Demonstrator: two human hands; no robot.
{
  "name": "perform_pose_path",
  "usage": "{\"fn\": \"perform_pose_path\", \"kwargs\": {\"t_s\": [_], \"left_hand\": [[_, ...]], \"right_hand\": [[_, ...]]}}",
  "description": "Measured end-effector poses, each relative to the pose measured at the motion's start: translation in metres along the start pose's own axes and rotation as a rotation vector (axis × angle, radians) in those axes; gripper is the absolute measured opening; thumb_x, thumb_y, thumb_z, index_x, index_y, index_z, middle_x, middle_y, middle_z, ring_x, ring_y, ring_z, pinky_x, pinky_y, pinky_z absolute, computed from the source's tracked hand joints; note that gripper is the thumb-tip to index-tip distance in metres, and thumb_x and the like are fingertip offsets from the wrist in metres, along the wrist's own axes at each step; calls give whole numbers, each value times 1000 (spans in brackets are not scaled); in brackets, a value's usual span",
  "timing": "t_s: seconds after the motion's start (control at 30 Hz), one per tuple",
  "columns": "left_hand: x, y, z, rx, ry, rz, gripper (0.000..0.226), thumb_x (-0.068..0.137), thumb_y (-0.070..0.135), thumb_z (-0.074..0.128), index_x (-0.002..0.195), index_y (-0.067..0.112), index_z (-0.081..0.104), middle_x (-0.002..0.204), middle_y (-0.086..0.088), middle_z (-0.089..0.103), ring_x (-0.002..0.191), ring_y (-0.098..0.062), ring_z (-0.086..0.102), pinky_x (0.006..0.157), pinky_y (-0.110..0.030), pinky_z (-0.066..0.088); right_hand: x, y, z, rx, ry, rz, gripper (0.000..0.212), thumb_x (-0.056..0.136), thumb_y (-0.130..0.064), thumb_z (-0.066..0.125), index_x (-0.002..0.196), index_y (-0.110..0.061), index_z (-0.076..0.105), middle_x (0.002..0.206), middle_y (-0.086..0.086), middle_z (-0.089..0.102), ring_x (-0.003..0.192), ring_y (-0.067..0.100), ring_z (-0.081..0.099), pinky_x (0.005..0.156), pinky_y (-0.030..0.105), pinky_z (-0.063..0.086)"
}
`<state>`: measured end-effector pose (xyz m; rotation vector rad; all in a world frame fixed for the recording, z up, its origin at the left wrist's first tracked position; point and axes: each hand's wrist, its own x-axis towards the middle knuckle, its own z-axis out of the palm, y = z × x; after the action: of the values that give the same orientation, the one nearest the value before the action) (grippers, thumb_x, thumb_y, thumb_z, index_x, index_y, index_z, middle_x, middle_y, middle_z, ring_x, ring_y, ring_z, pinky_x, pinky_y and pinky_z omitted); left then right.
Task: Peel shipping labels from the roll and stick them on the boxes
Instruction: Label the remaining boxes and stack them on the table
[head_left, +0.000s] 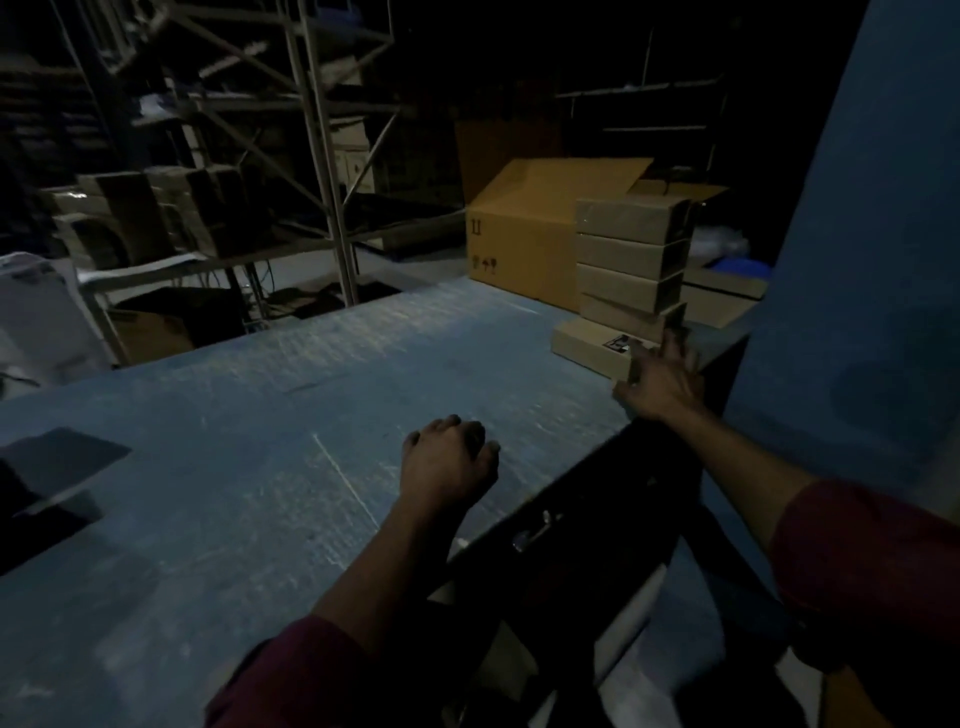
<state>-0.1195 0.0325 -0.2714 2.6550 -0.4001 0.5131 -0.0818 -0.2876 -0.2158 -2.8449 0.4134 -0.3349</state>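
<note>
A stack of several small cardboard boxes (626, 257) stands at the far right of the blue table (249, 426). The lowest box (587, 345) juts out toward me and bears a dark printed label (618, 343) on top. My right hand (662, 379) grips that box's near end, thumb on one side and fingers up the other. My left hand (447, 460) rests on the table near the middle, fingers loosely curled, holding nothing. No label roll shows in this dim view.
A large open brown carton (519, 234) stands behind the stack. Metal racking (327, 171) with more boxes fills the back left. A dark flat item (57, 462) lies at the table's left edge. A blue wall (857, 260) rises on the right.
</note>
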Motion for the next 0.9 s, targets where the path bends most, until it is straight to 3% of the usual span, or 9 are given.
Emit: {"fn": "perform_pose_path", "kwargs": {"t_s": [0.07,0.27,0.57,0.77,0.83,0.9], "left_hand": [[1,0,0,-4,11,2,38,89,60,51,87,25,66,93,3,66,99,-25,67,91,-41,50],[2,-1,0,-19,12,5,36,89,60,53,83,25,63,87,3,62,95,-25,66,88,-40,51],[-1,5,-6,-47,23,-22,36,87,59,56,86,25,67,88,4,65,93,-24,67,89,-39,52],[-1,8,-7,-60,10,-79,36,86,58,58,80,23,63,84,3,64,89,-24,67,86,-38,53],[-1,6,-7,-152,27,-131,30,85,50,67,95,24,73,96,3,75,97,-21,72,89,-36,56],[-3,11,-17,-443,56,-263,39,86,37,76,122,22,73,117,-2,77,105,-7,72,86,-32,61]], "right_hand": [[3,0,7,-31,-22,-16,70,95,-56,62,155,-32,36,168,16,2,149,47,11,115,59,30],[13,-7,15,166,106,13,58,87,-49,73,131,-17,53,145,17,45,137,42,37,108,53,42],[29,-20,13,277,135,110,46,77,-32,87,111,-17,58,145,16,35,115,39,57,99,42,49],[26,-27,20,573,252,233,33,68,-15,86,88,-21,61,120,14,61,103,33,61,82,34,52],[16,-34,20,669,258,220,36,63,-9,86,87,-19,61,107,11,66,92,31,63,71,32,51],[-3,-44,22,737,242,135,39,62,-9,88,87,-21,61,93,4,66,87,28,64,68,31,48]]}}
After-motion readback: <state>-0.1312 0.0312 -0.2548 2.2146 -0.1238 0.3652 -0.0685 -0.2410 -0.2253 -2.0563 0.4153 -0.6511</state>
